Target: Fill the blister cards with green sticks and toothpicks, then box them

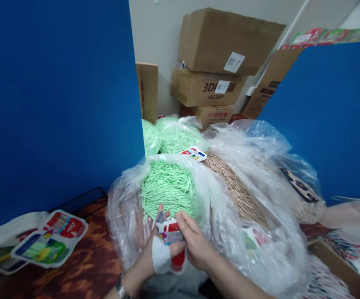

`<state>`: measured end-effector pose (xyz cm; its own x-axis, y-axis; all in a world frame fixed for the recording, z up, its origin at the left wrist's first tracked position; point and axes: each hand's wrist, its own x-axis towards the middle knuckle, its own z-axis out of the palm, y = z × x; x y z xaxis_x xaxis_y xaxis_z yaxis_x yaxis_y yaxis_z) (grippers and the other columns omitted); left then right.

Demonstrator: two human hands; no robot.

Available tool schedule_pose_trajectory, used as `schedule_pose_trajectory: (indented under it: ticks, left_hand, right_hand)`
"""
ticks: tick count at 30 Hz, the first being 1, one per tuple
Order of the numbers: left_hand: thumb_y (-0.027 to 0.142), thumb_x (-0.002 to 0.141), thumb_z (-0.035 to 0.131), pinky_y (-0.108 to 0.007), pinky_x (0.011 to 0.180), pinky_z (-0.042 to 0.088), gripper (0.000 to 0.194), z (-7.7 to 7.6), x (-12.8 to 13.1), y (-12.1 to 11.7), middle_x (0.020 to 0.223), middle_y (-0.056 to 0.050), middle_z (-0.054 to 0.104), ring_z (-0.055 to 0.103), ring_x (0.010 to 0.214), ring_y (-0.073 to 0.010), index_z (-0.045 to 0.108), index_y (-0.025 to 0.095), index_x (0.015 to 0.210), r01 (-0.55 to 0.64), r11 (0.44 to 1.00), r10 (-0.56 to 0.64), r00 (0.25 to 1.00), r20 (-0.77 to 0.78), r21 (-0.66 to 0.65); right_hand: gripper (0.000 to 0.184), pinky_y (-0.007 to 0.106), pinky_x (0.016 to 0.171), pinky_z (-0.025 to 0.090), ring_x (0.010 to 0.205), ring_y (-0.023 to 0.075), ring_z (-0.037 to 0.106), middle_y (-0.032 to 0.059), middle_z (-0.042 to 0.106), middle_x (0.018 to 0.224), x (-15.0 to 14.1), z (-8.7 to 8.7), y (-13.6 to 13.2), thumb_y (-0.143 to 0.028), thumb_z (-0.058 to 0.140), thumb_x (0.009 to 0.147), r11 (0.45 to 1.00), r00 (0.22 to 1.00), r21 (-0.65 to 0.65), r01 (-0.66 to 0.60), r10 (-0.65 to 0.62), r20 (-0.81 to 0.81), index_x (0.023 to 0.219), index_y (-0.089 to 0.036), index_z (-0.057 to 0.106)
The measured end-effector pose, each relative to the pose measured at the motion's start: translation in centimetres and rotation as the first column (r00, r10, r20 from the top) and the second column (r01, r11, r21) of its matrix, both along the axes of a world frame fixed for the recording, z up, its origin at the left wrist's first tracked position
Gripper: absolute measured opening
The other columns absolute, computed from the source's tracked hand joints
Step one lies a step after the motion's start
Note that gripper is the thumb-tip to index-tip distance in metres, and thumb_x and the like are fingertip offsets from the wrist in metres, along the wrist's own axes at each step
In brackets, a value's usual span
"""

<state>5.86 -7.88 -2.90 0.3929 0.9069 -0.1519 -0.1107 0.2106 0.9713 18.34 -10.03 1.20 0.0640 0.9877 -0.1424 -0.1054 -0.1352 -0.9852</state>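
In front of me, my left hand [159, 249] is wrapped round a red and white printed packet [171, 231], its thumb pointing up along the near side. My right hand [193, 237] grips the packet's right edge between thumb and fingers. The fingers partly cover the packet, and I cannot see whether it is full. Just beyond both hands, thin green sticks [169, 187] fill an open clear plastic bag [122, 207]. To its right, thin brown sticks [234, 187] lie in another clear bag [262, 166].
Printed packets [49, 238] lie on the left of the patterned cloth [83, 232]; another packet [195, 153] rests on the bags. Blue panels [58, 91] flank both sides. Cardboard boxes [226, 41] are stacked behind. An open carton [344, 265] stands at lower right.
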Motion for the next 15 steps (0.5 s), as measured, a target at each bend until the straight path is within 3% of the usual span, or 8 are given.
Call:
schedule_pose_trajectory:
  ticks: [2, 5, 7, 10, 15]
  left_hand:
    - [0.032, 0.056, 0.081, -0.041, 0.085, 0.053, 0.086, 0.1, 0.4, 0.2, 0.116, -0.014, 0.067, 0.068, 0.09, -0.0275, 0.048, 0.018, 0.133, 0.029, 0.993, -0.018, 0.996, 0.093, -0.113]
    - [0.037, 0.054, 0.082, -0.038, 0.076, 0.055, 0.056, -0.1, 0.3, 0.7, 0.086, -0.01, 0.075, 0.07, 0.076, -0.027, 0.068, 0.013, 0.103, 0.059, 0.979, -0.048, 0.997, 0.06, -0.195]
    - [0.037, 0.053, 0.083, -0.037, 0.072, 0.055, 0.045, -0.1, 0.1, 1.1, 0.075, -0.008, 0.074, 0.069, 0.071, -0.0267, 0.07, 0.013, 0.089, 0.042, 0.984, -0.046, 0.999, -0.02, -0.174]
    - [0.036, 0.052, 0.083, -0.035, 0.067, 0.054, 0.036, 0.0, 0.1, 1.6, 0.066, -0.006, 0.072, 0.067, 0.066, -0.0257, 0.071, 0.013, 0.078, 0.087, 0.994, -0.096, 0.987, -0.133, -0.07]
    - [0.045, 0.063, 0.075, -0.032, 0.065, 0.053, 0.032, 0.7, 0.7, 2.0, 0.065, -0.003, 0.069, 0.063, 0.064, -0.0217, 0.072, 0.015, 0.076, 0.164, 0.986, -0.16, 0.979, -0.129, 0.019]
  right_hand:
    - [0.036, 0.027, 0.06, 0.044, 0.065, 0.0161, 0.056, -0.0013, 0.054, 0.069, -0.8, -0.3, 0.1, -0.058, 0.035, 0.091, 0.998, 0.993, -0.003, 0.059, -0.059, -0.099, 0.083, -0.024, 0.044]
    - [0.037, 0.025, 0.06, 0.042, 0.063, 0.0142, 0.053, -0.0023, 0.051, 0.066, 0.0, 0.2, 0.4, -0.056, 0.036, 0.092, 0.993, 0.998, 0.105, 0.052, -0.055, 0.031, 0.079, -0.023, 0.045]
    - [0.035, 0.023, 0.059, 0.04, 0.063, 0.0122, 0.049, -0.0031, 0.05, 0.066, 1.6, 0.9, 0.6, -0.052, 0.041, 0.092, 0.979, 0.974, 0.199, -0.047, 0.001, 0.225, 0.078, -0.021, 0.049]
    - [0.031, 0.022, 0.059, 0.037, 0.063, 0.0111, 0.049, -0.0033, 0.051, 0.066, 3.8, 1.6, 0.7, -0.048, 0.052, 0.088, 0.928, 0.863, 0.326, -0.182, -0.009, 0.505, 0.075, -0.019, 0.056]
    - [0.032, 0.023, 0.059, 0.037, 0.062, 0.012, 0.049, -0.0011, 0.052, 0.063, 4.5, 1.9, 0.5, -0.035, 0.047, 0.093, 0.883, 0.705, 0.383, -0.272, -0.087, 0.704, 0.068, -0.018, 0.057]
